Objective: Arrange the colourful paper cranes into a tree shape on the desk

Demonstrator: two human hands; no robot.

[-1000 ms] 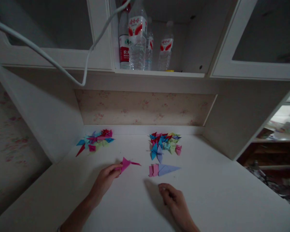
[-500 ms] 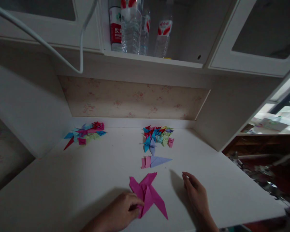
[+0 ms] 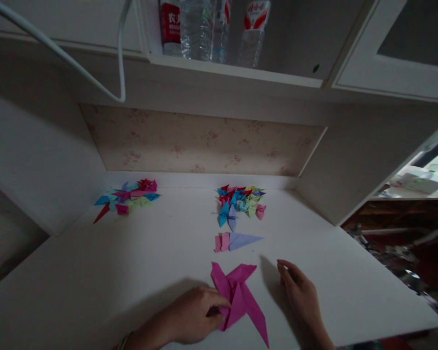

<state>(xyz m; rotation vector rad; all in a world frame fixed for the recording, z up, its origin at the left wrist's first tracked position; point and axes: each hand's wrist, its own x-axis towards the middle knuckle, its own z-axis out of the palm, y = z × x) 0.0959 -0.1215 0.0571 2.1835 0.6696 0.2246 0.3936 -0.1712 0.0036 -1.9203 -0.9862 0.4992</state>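
My left hand (image 3: 191,318) pinches a magenta folded paper figure (image 3: 239,296) by its left side, close to the front edge of the white desk (image 3: 160,253). My right hand (image 3: 301,296) rests on the desk just right of the figure, fingers loosely curled, holding nothing. Beyond them lie a small pink folded piece (image 3: 222,241) and a pale blue folded triangle (image 3: 243,239).
Two heaps of coloured folded papers sit near the back wall, one at the left (image 3: 127,198) and one in the middle (image 3: 241,201). Water bottles (image 3: 211,26) stand on the shelf above. A white cable (image 3: 76,63) hangs at upper left. Clutter lies beyond the desk's right edge.
My left hand has brought the magenta paper figure from mid-desk toward the near edge, and it now lies spread wider. My right hand shifted right and closer. The view tilted down.
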